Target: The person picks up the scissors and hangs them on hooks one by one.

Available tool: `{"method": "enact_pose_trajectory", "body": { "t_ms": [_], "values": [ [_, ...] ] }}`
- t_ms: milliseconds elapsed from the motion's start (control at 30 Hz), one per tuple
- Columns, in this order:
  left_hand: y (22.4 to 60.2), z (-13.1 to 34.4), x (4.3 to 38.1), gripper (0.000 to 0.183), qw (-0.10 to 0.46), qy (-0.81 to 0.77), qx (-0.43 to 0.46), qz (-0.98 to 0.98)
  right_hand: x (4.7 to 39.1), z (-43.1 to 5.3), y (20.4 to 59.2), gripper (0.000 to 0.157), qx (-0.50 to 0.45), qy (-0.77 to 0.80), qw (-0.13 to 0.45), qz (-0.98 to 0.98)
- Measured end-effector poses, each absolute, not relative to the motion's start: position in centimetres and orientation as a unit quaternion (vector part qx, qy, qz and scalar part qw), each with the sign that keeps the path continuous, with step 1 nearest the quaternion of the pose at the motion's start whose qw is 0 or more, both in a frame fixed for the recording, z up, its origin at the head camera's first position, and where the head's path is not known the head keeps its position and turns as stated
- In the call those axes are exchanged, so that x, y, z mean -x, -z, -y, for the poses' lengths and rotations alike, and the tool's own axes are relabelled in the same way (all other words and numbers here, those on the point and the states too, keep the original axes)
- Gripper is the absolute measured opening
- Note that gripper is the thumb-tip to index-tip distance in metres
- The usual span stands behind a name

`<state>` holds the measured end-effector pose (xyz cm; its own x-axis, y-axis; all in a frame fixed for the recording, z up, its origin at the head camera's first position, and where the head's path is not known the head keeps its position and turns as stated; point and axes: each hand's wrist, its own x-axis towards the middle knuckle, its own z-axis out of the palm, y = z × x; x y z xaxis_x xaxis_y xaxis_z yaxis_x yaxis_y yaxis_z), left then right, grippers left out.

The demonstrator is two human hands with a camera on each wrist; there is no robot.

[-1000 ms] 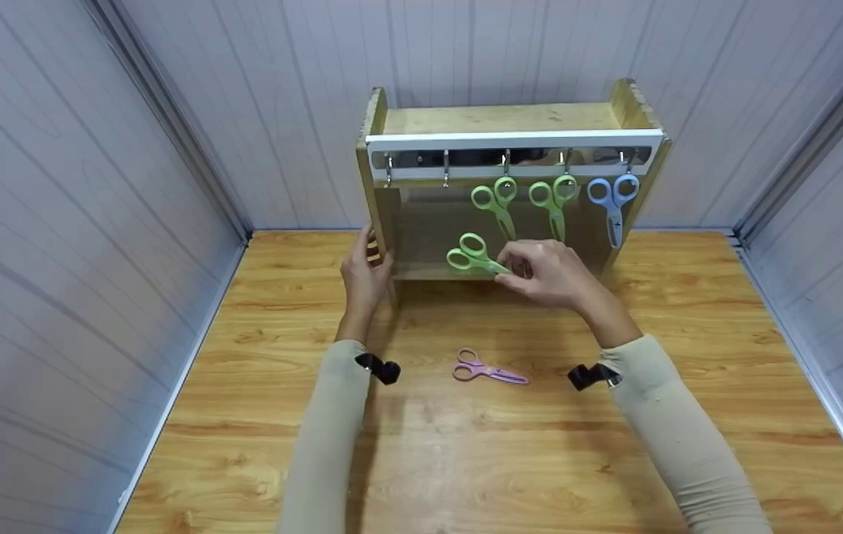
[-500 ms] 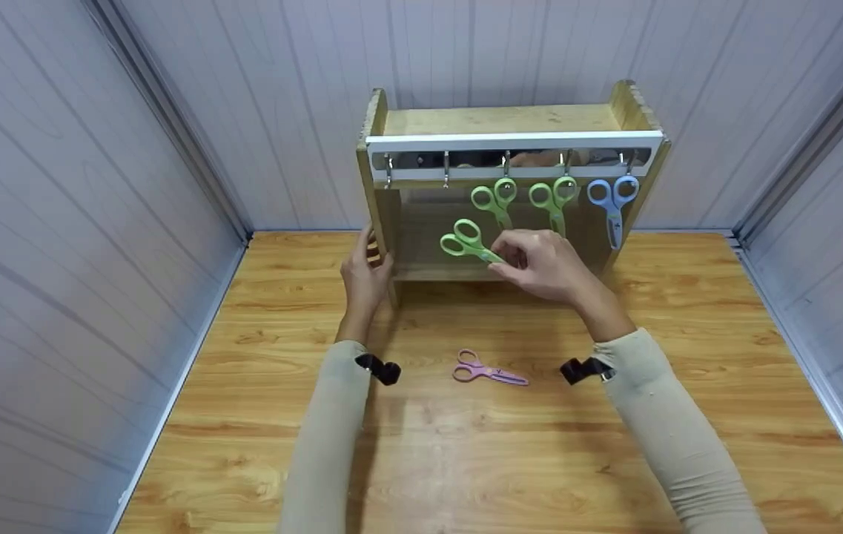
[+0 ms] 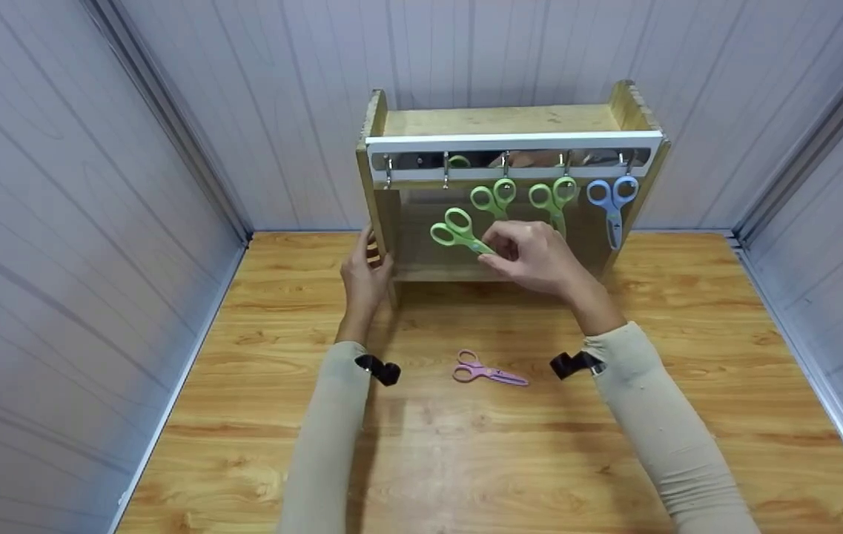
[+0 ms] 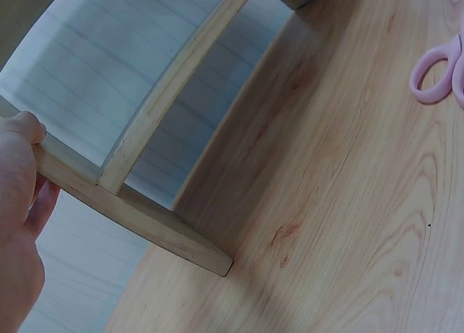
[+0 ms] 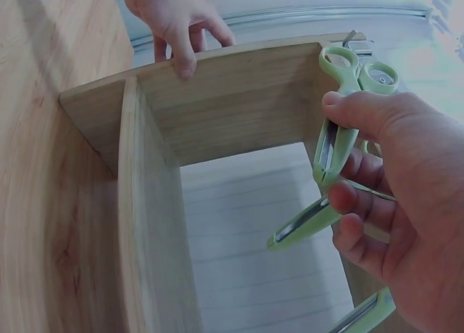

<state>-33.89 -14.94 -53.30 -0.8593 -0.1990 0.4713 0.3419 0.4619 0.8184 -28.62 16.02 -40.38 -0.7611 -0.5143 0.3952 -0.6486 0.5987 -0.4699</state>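
Note:
My right hand (image 3: 536, 256) pinches a pair of green scissors (image 3: 458, 231) by the blades, handle loops up and to the left. The loops are below the second hook (image 3: 446, 170) from the left in the head view. Two more green scissors (image 3: 494, 199) and a blue pair (image 3: 614, 208) hang from the other hooks of the white rail (image 3: 510, 139); my right hand partly covers the green ones. My left hand (image 3: 366, 276) grips the left side panel of the wooden shelf (image 4: 138, 213), thumb on one face and fingers on the other.
Pink scissors (image 3: 488, 371) lie on the wood-grain tabletop (image 3: 436, 460) in front of the shelf. The leftmost hook (image 3: 388, 172) carries nothing. Pale panelled walls (image 3: 280, 89) stand at the back and both sides.
My right hand has moved left and slightly up with the green scissors, bringing the loops closer to the second hook. My left hand stays on the side panel.

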Motion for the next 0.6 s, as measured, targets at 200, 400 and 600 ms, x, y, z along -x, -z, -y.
{"method": "enact_pose_trajectory", "body": {
  "t_ms": [200,400,600],
  "values": [
    [53.4,14.9,33.9,0.060,0.267,0.519,0.050,0.811,28.9,-15.6,40.0,0.017,-0.330,-0.315,0.118,0.882],
    [53.4,14.9,33.9,0.058,0.268,0.519,0.058,0.810,29.1,-15.1,39.7,0.016,-0.336,-0.318,0.139,0.876],
    [53.5,15.0,34.0,0.059,0.265,0.521,0.055,0.809,29.3,-14.6,39.5,0.017,-0.334,-0.326,0.148,0.872]
  ]
}}
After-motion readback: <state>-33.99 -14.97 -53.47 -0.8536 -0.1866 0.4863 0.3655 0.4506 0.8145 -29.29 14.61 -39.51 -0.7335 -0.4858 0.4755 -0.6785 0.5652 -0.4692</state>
